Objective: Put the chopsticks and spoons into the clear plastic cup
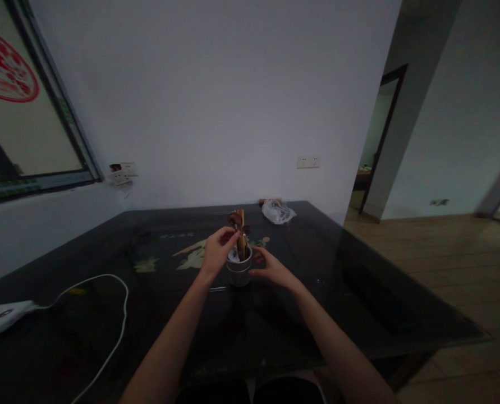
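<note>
A small metal utensil cup (pixel 238 273) stands near the middle of a dark glass table (pixel 359 292). Wooden chopsticks (pixel 241 235) and dark brown spoons (pixel 234 219) stick up out of it. My left hand (pixel 216 251) is at the cup's left rim, its fingers pinched on one of the utensil handles. My right hand (pixel 270 267) hovers just right of the cup with fingers spread, holding nothing. A thin utensil (pixel 218 289) lies flat on the table left of the cup.
A crumpled plastic bag (pixel 278 212) lies at the table's far edge by the wall. A white power strip (pixel 3 316) with a looping white cable (pixel 121 314) sits at the left. Wall sockets (pixel 122 173), a window and a doorway (pixel 380 140) surround the table.
</note>
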### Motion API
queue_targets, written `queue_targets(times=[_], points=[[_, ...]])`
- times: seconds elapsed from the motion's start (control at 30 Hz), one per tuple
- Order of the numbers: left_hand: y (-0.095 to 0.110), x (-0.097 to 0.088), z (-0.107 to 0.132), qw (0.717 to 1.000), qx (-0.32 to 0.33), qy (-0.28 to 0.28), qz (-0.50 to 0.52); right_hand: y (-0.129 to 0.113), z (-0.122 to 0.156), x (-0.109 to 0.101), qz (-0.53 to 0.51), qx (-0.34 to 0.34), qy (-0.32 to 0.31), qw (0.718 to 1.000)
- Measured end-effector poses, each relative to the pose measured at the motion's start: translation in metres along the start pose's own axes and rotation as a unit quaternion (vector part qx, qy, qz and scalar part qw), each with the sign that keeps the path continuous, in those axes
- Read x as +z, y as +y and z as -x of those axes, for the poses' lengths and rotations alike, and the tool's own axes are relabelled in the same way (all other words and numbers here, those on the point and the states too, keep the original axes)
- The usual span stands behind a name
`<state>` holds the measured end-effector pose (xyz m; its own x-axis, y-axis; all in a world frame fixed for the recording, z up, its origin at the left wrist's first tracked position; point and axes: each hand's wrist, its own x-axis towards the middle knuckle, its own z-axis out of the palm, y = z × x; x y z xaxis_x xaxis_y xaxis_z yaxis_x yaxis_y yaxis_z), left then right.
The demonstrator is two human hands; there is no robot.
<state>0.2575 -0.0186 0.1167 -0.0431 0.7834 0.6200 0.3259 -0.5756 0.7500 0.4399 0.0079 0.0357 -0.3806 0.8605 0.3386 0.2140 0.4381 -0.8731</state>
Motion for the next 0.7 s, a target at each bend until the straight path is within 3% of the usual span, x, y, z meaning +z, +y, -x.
queue_targets(times=[0.13,0.3,0.47,0.7], points=[[-0.006,0.003,0.005,0.998,0.013,-0.028,-0.050,-0.008,-0.010,0.016,-0.077,-0.015,-0.026,0.997],[-0.010,0.005,0.008,0.995,0.022,-0.049,-0.086,-0.001,-0.016,0.032,-0.089,-0.020,-0.001,0.996],[-0.015,0.007,0.007,0.994,0.023,-0.051,-0.092,0.007,-0.016,0.037,-0.088,-0.015,0.033,0.995],[-0.026,0.006,0.006,0.996,-0.001,-0.049,-0.072,0.010,-0.017,0.039,-0.144,-0.014,0.016,0.989]])
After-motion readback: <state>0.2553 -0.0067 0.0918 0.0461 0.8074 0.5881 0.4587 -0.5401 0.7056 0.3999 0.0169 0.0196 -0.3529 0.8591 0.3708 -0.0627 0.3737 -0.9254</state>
